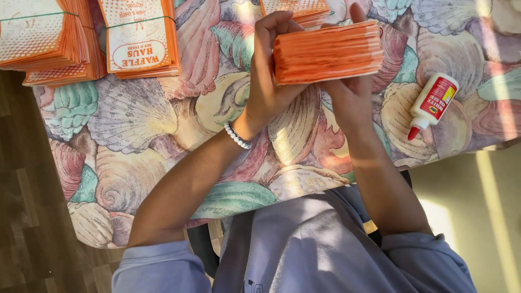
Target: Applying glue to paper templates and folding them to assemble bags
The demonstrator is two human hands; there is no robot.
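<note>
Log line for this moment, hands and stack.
left hand: grips orange paper stack | right hand: supports same stack | stack: above table | glue bottle: lying, untouched

Both arms reach forward, left hand (pixel 269 81) and right hand (pixel 351 92) raised, fingers curled, palms facing each other.

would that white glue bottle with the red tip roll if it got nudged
Probably: the glue bottle lies on its side on the shell-print tablecloth, and its body looks round. The tapered red tip would likely make it curve rather than roll straight. The soft cloth may slow it.
</note>
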